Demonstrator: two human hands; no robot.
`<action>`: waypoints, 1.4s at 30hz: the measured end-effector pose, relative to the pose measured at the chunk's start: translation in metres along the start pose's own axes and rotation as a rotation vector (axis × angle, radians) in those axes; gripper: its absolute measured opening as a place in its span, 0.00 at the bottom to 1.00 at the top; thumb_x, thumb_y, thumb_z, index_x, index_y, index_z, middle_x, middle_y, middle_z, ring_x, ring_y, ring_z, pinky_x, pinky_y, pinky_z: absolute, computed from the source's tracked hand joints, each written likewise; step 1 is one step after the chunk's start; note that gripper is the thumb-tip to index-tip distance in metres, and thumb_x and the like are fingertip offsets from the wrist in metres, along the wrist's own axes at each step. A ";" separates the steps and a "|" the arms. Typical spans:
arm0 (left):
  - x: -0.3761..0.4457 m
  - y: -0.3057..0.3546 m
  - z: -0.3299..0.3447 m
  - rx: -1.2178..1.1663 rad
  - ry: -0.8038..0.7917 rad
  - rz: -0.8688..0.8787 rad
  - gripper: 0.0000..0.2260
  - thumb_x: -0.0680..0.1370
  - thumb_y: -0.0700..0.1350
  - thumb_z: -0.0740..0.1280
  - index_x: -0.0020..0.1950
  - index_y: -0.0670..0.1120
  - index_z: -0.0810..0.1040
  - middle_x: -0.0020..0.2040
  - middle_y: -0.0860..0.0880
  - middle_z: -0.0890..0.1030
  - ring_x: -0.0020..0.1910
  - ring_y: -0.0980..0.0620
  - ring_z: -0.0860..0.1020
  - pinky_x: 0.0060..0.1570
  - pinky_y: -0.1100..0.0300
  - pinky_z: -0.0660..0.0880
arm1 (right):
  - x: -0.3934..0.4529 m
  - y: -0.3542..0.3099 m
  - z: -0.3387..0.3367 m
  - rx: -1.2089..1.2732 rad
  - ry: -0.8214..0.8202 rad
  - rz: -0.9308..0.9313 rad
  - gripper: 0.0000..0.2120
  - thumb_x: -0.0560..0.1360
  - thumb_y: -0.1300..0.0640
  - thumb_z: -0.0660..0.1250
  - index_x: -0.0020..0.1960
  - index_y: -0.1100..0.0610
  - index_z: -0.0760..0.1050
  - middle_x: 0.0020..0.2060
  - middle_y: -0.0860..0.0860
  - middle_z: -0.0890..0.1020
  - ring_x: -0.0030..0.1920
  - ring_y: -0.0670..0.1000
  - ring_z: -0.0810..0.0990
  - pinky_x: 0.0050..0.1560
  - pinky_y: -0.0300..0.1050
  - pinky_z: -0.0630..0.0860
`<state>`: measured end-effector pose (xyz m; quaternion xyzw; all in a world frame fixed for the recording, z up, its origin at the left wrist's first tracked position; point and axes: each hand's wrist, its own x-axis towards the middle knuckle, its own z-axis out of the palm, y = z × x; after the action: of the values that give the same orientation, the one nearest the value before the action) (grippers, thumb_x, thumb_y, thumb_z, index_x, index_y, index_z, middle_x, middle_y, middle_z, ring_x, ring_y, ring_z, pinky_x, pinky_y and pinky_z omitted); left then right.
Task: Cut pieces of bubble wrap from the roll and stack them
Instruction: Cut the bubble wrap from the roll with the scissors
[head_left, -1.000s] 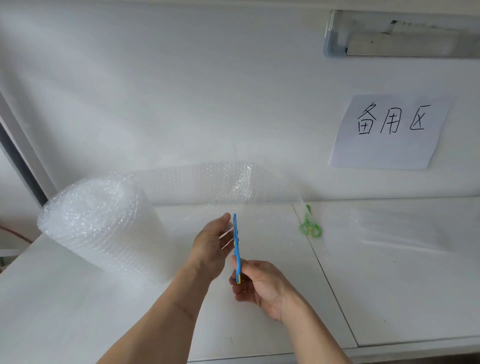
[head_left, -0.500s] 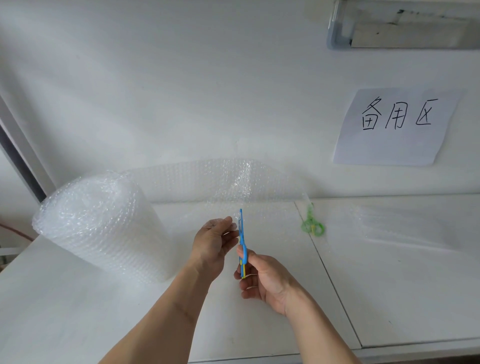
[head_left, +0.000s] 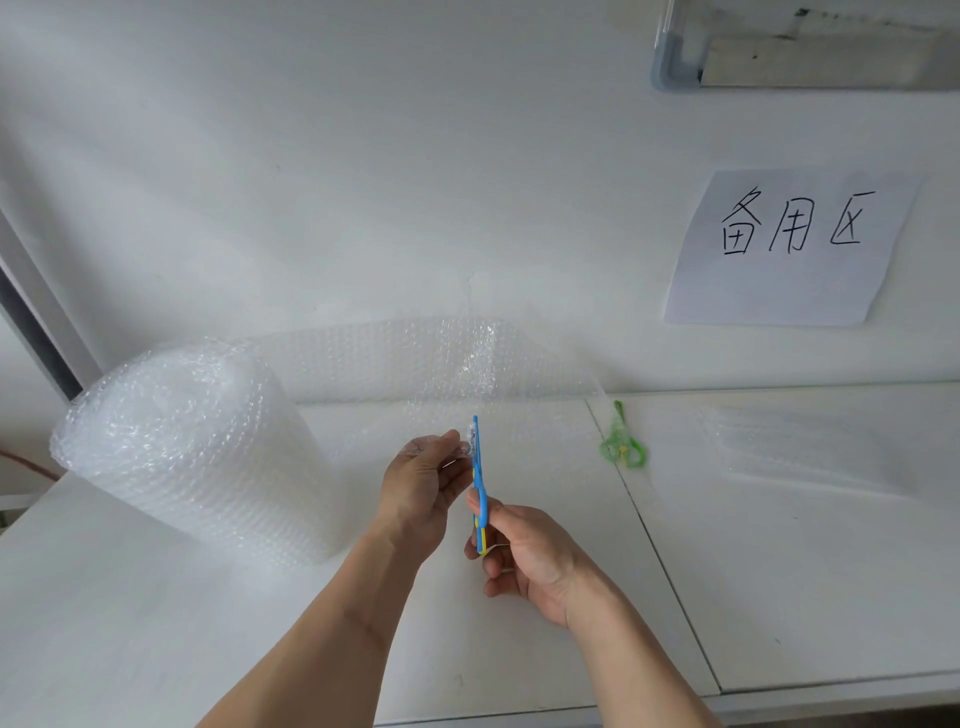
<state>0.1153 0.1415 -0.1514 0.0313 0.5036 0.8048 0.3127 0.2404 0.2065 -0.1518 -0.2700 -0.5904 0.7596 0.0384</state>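
Left hand: the near edge of the bubble wrap sheet (head_left: 467, 374) is pinched between thumb and fingers by the left hand (head_left: 423, 488), just at 9 o'clock of the blade.
Right hand: the blue scissors (head_left: 479, 483) are gripped by their handles in the right hand (head_left: 524, 551), blades pointed toward 12 o'clock; whether they are parted cannot be told edge-on.
Roll: the roll (head_left: 192, 447) is laid on the counter (head_left: 779, 597) at 9 o'clock, its loose sheet unrolled toward 3 o'clock along the wall.
Stack: cut pieces (head_left: 800, 452) are seen at 3 o'clock.
Spare: green scissors (head_left: 623, 447) are left lying between sheet and stack.
Step in hand: a cut across the sheet is judged under way.
Technique: the film is best kept taut beside the blade and the line kept straight toward 12 o'clock.
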 end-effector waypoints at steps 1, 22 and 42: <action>0.000 0.000 0.000 0.009 -0.002 0.000 0.05 0.77 0.39 0.69 0.49 0.39 0.75 0.37 0.45 0.81 0.37 0.49 0.79 0.37 0.59 0.77 | 0.000 0.000 0.000 -0.004 0.006 -0.004 0.16 0.71 0.42 0.72 0.37 0.55 0.79 0.35 0.54 0.80 0.27 0.48 0.71 0.28 0.44 0.75; 0.007 -0.008 0.000 -0.091 -0.037 -0.111 0.06 0.74 0.40 0.72 0.44 0.42 0.75 0.40 0.45 0.78 0.38 0.49 0.77 0.44 0.56 0.76 | -0.001 0.002 -0.001 -0.025 0.018 -0.056 0.18 0.71 0.41 0.71 0.43 0.57 0.79 0.36 0.52 0.80 0.28 0.46 0.70 0.29 0.43 0.74; 0.008 -0.021 0.001 -0.108 -0.049 -0.164 0.08 0.73 0.43 0.72 0.41 0.44 0.74 0.35 0.46 0.76 0.34 0.47 0.75 0.38 0.52 0.71 | 0.006 0.003 -0.003 0.034 0.033 -0.076 0.17 0.73 0.42 0.70 0.43 0.57 0.78 0.34 0.51 0.79 0.27 0.47 0.69 0.26 0.42 0.71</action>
<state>0.1187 0.1530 -0.1706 -0.0073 0.4525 0.8016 0.3908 0.2373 0.2103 -0.1567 -0.2594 -0.5865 0.7629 0.0816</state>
